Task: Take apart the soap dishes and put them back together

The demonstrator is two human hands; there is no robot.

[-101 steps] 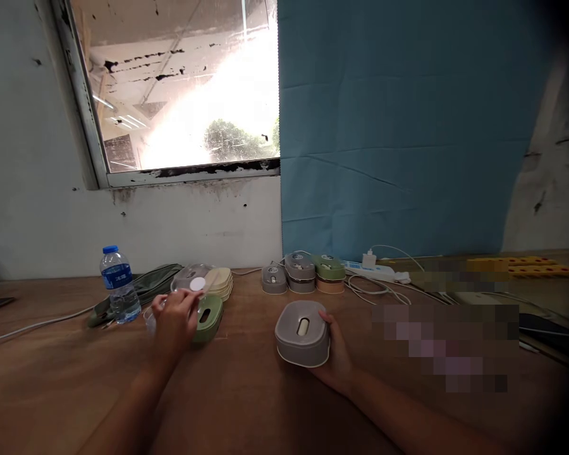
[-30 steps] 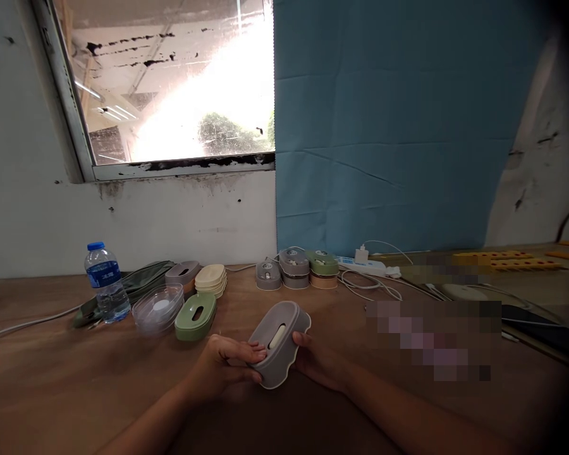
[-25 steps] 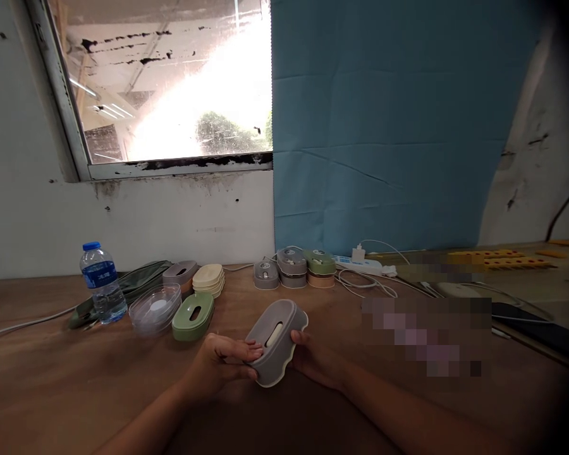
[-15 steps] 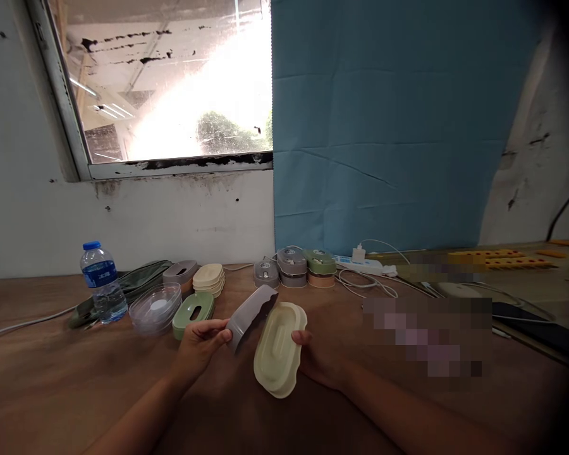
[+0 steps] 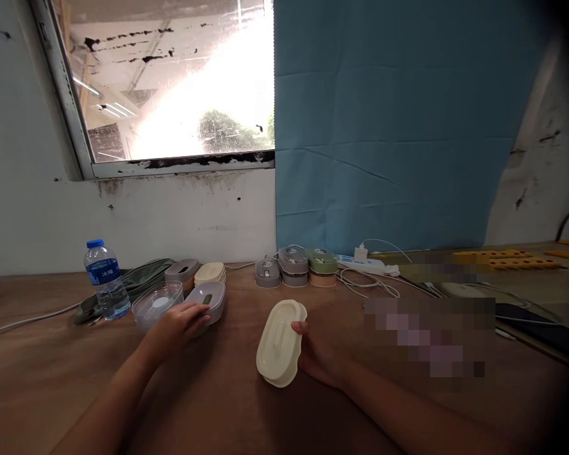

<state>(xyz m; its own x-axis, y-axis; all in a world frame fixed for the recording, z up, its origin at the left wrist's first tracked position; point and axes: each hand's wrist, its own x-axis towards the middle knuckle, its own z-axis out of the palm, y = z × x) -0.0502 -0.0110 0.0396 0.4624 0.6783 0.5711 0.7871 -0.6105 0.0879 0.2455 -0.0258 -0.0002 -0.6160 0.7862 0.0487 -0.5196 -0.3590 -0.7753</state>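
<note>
My left hand [image 5: 183, 321] is over the left part of the table, its fingers pinched at the near edge of a pale lilac-grey oval lid [image 5: 217, 304]. The lid lies on top of the green slotted lid, which is now almost wholly covered; green shows through the opening. Farther right, my right hand [image 5: 315, 357] grips a cream oval plastic tray [image 5: 275, 351] by its right side, thumb on the rim. The tray is tilted, its recessed face toward me, and held above the table.
Clear plastic covers [image 5: 159, 297], a grey slotted lid [image 5: 182, 272] and stacked cream trays [image 5: 210, 273] stand at the left, near a water bottle [image 5: 105, 278]. Closed grey boxes [image 5: 294, 262], a green-topped box [image 5: 323, 262] and a power strip [image 5: 367, 264] with cables line the back.
My left hand has moved left with the lilac-grey lid and laid it over the green lid. My right hand keeps the cream tray nearly where it was.
</note>
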